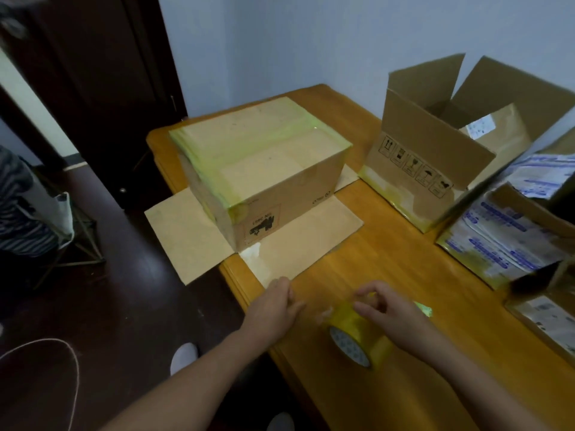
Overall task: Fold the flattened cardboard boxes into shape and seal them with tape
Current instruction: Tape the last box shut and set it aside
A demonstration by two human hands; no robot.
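Note:
A cardboard box [264,169] stands on the wooden table [404,259], its top face sealed with yellowish tape and its lower flaps [298,253] spread flat around it. A roll of yellow tape [354,334] lies near the table's front edge. My right hand [392,312] is over the roll, fingers curled round its top. A short bit of yellow-green tape [423,307] shows just behind that hand. My left hand [277,306] rests at the table edge beside the near flap's corner, fingers relaxed and holding nothing.
An open box [435,157] with raised flaps stands at the back right. More boxes with blue-printed labels [497,237] crowd the right edge. Left of the table are a dark floor, a dark door [102,88], a metal stand [77,231] and a white cord [62,349].

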